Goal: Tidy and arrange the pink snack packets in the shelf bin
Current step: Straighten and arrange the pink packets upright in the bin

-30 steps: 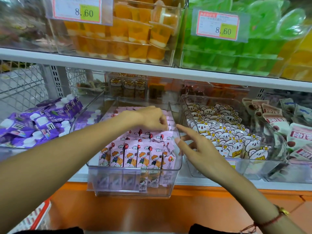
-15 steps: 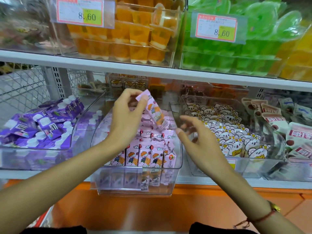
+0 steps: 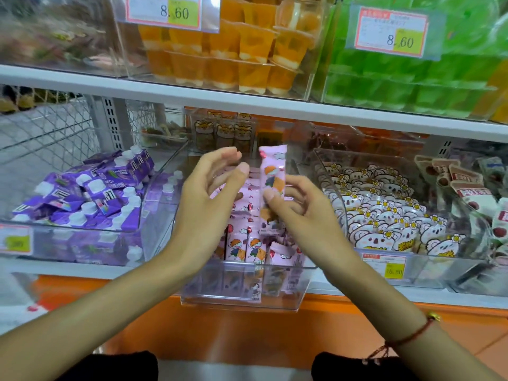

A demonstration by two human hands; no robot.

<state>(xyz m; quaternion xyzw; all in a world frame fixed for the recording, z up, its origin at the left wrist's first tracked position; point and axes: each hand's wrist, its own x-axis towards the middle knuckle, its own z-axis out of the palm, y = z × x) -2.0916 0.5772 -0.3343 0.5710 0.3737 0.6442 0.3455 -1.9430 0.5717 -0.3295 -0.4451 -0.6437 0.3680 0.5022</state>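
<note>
A: Where's the loose packet point(image 3: 272, 177)?

B: Upright above the clear bin point(image 3: 242, 298), in the right hand point(image 3: 299, 213). The thumb presses its front near the middle and the fingers curl behind it, so that grip is closed on it.

A: And the left hand point(image 3: 209, 199)?

B: Just beside the packet, on its left, not touching it as far as I can tell. The fingers are spread and loosely bent, thumb tip close to the packet's edge; that grip is open and holds nothing.

A: The other pink packets point(image 3: 247, 248)?

B: They stand in rows inside the bin, cartoon faces forward. At the front right one packet leans out of line. The bin itself juts out past the shelf point(image 3: 82, 268) edge.

A: What sits around it?

B: Purple packs point(image 3: 90, 193) in the bin to the left, white bear packets point(image 3: 384, 215) in the bin to the right. On the shelf above, orange cups point(image 3: 233, 50) and green cups point(image 3: 412, 86), each with a price tag point(image 3: 176, 12) reading 8.60. A red cord point(image 3: 406, 336) circles the right wrist.
</note>
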